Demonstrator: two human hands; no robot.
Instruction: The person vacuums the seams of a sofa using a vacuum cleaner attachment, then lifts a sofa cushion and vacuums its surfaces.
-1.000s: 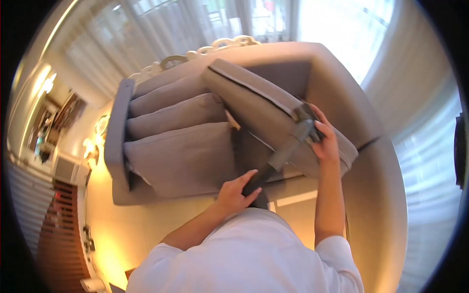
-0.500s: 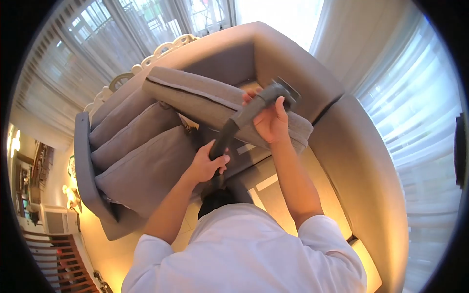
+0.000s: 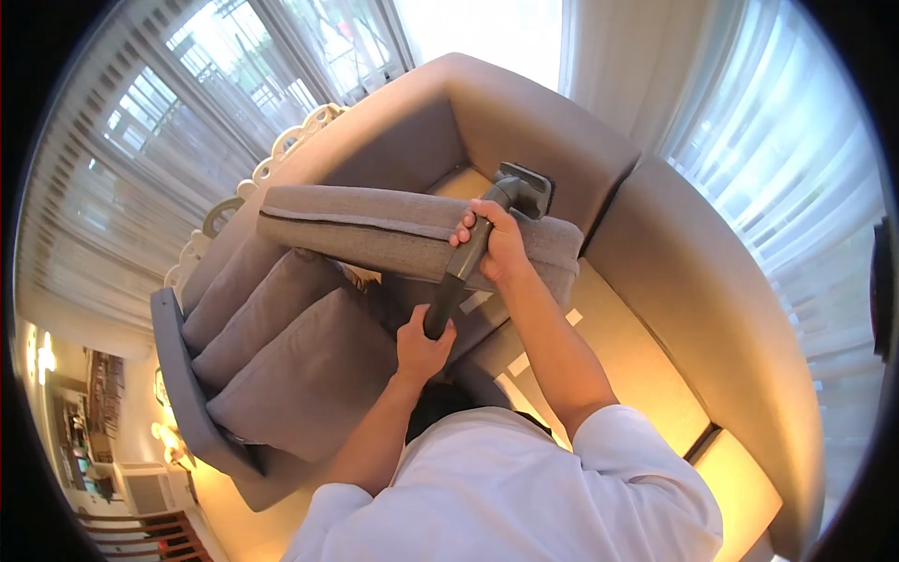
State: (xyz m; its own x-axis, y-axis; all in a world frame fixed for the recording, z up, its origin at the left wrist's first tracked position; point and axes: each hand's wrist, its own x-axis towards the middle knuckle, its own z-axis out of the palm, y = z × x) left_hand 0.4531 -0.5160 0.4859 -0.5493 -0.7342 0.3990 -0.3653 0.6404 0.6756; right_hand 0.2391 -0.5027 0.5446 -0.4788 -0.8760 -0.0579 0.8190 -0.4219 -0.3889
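Observation:
A dark grey vacuum wand (image 3: 468, 251) with a flat nozzle head (image 3: 530, 187) slants up and away from me. My left hand (image 3: 424, 345) is wrapped round the black lower end of the wand. Higher up, just below the head, my right hand (image 3: 498, 242) has its fingers curled round the grey tube. Behind the wand, a thick grey seat cushion (image 3: 351, 214) with dark piping is propped across the sofa. The nozzle head lies over the cushion's far right part; whether it touches the fabric I cannot tell.
The grey corner sofa (image 3: 552, 122) curves round the back and right. Several cushions (image 3: 290, 361) lean together at the left, beside the sofa arm (image 3: 192, 375). Sheer curtains (image 3: 103, 244) hang behind. A wooden railing (image 3: 150, 534) shows at lower left.
My right hand has gone from loosely cupping the wand near its head to wrapping round the tube. The wand stands steeper, and the view has shifted a little.

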